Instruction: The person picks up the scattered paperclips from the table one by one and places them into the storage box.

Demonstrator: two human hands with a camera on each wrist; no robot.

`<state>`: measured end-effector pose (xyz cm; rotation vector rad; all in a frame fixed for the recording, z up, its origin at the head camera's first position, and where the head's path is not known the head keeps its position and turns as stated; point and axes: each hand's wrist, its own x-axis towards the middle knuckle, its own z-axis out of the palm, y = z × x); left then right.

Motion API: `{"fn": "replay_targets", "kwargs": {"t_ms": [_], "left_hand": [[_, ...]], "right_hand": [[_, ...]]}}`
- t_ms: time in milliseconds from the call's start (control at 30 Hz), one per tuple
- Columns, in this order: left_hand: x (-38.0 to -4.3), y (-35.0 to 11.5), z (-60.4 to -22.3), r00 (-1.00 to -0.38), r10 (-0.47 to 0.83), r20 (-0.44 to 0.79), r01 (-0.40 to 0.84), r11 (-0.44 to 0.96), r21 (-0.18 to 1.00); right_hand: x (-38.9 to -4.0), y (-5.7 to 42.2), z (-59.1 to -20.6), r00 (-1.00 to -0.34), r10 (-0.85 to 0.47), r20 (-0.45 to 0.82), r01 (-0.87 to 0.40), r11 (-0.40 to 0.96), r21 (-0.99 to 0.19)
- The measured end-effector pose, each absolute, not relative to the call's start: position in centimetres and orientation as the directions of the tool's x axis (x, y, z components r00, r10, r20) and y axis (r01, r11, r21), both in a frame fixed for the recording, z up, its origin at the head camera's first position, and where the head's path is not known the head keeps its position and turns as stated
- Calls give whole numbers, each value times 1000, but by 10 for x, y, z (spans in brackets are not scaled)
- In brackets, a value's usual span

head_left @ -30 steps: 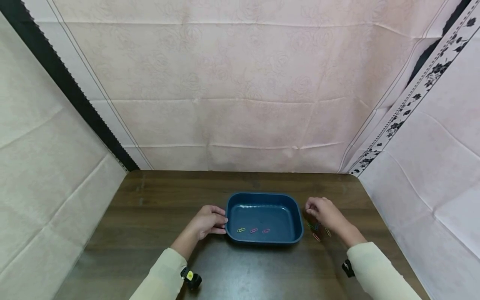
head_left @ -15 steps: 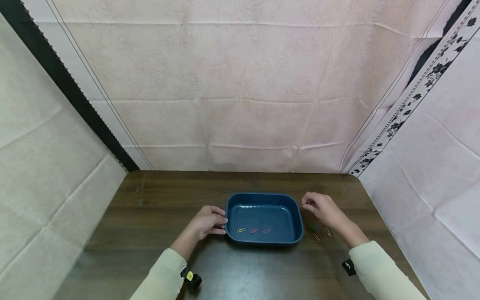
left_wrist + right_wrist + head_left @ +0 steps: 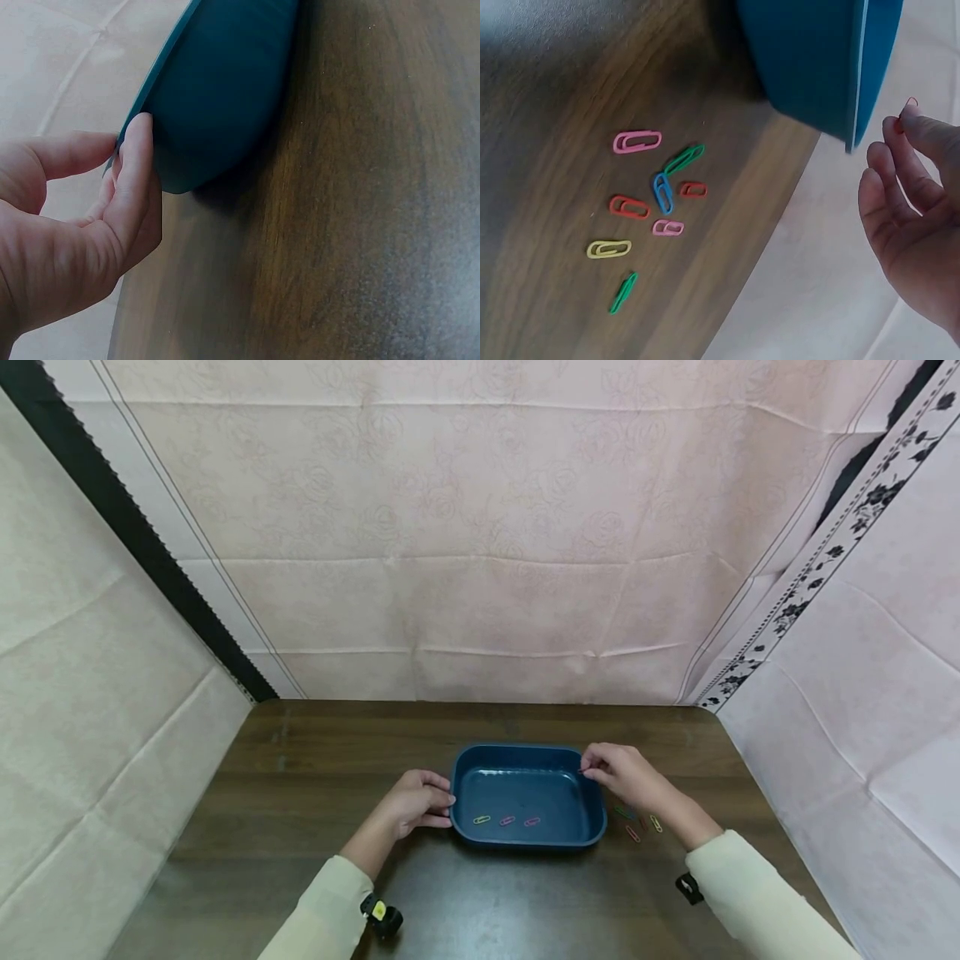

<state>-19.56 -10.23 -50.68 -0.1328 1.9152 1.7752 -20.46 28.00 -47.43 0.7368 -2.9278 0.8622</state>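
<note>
Between thumb and fingertips my left hand (image 3: 417, 800) pinches the left rim of a blue rectangular tray (image 3: 528, 789); the grip shows closely in the left wrist view, fingers (image 3: 135, 161) along the tray's outer wall (image 3: 217, 90). My right hand (image 3: 628, 775) is over the tray's right rim, pinching a small red paper clip (image 3: 912, 101), mostly hidden by the fingertips. Inside the tray lie a yellow paper clip (image 3: 482, 820) and two pink ones, at its near side.
Right of the tray several loose paper clips lie on the brown wooden table (image 3: 300, 852): pink (image 3: 637, 141), blue (image 3: 663, 193), red (image 3: 629, 207), yellow (image 3: 608, 249) and green (image 3: 622, 292) among them. Pale cloth (image 3: 480, 527) hangs behind the table and at both sides.
My right hand has risen from the loose clips and moved left to the tray's right rim, carrying the red paper clip. My left hand and the tray have stayed put.
</note>
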Motion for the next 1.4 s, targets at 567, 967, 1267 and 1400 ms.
{"fn": "replay_targets", "kwargs": {"t_ms": [567, 967, 1267, 1400], "left_hand": [[-198, -101, -506, -859, 268, -436, -415, 135, 900], [-200, -101, -508, -856, 275, -438, -420, 125, 899], [-198, -101, -507, -856, 267, -442, -422, 132, 897], [-198, -101, -508, -857, 265, -442, -422, 132, 897]], "right_hand": [[-215, 239, -471, -826, -560, 57, -502, 687, -525], [-223, 215, -475, -760, -649, 3, -549, 641, -537], [-225, 196, -476, -745, -662, -80, -534, 665, -522], [-227, 189, -479, -730, -676, -97, -539, 658, -526]]}}
